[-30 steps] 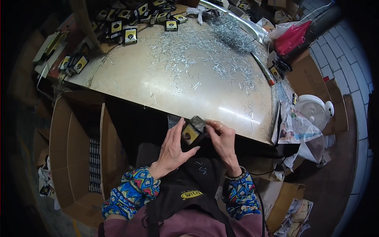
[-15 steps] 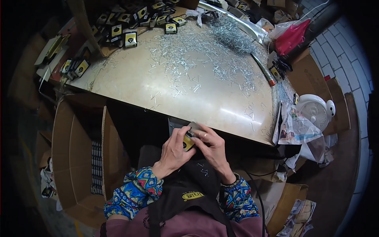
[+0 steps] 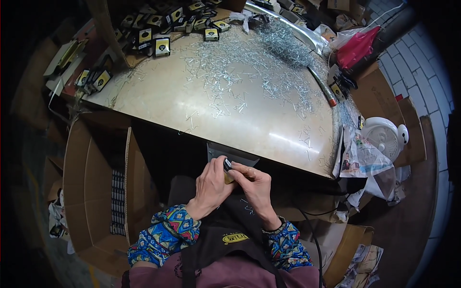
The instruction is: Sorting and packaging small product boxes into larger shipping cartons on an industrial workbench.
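Both my hands meet just off the table's near edge, around a small black-and-yellow box. My left hand grips it from the left, its fingers wrapped along the side. From the right, my right hand pinches it between thumb and bent fingers. The box's black end sticks up between the fingertips; a bit of yellow shows lower down, and the rest is covered. Right behind the hands, a grey metal plate juts out below the tabletop. A few bent wire pieces lie on my dark apron.
Bent metal wires are scattered over the table, heaped into a pile at the back. Similar boxes cluster far left. An open carton with stacked dark boxes stands at left. A white fan and newspaper are at right.
The box has turned in my hands, so its black end now faces up. My right fingers have curled in lower, and the grey flat piece seen at the fingertips no longer shows there.
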`<control>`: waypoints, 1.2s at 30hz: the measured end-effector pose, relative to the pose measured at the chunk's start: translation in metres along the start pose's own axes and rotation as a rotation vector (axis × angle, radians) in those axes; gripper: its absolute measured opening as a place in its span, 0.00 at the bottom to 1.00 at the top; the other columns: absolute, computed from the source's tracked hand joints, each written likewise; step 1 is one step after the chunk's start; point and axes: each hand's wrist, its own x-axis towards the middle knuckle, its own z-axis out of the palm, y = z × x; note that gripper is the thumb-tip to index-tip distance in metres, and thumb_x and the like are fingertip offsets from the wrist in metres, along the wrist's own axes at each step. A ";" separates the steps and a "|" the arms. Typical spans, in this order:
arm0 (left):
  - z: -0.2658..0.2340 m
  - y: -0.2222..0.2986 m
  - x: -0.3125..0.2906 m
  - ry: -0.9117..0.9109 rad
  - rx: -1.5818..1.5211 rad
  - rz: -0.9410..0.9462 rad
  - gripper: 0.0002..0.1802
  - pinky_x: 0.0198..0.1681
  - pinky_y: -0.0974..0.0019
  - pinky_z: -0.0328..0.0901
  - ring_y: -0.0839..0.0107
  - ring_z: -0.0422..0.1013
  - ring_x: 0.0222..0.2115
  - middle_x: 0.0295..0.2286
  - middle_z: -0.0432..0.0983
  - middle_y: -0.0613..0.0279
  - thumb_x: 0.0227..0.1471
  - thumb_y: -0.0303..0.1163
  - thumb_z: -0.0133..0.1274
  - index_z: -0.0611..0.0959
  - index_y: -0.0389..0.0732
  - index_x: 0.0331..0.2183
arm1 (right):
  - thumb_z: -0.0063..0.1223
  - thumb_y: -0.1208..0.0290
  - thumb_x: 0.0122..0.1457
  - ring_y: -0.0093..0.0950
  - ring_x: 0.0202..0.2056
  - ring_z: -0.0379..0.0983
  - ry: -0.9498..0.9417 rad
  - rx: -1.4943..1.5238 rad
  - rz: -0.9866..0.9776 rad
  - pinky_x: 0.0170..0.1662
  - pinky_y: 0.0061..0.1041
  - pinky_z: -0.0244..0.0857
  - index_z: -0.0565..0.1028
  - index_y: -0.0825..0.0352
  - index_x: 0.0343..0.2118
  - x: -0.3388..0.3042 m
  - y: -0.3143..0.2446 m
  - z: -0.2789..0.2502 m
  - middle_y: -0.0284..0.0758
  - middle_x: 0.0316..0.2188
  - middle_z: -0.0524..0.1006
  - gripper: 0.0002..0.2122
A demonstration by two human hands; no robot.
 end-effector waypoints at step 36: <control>-0.016 -0.003 -0.001 -0.058 -0.250 0.140 0.61 0.55 0.55 0.63 0.51 0.59 0.58 0.58 0.58 0.44 0.40 0.39 0.72 0.50 0.33 0.65 | 0.53 0.74 0.64 0.22 0.34 0.78 0.010 -0.655 -0.146 0.37 0.21 0.73 0.79 0.74 0.45 0.054 -0.035 -0.076 0.36 0.33 0.83 0.11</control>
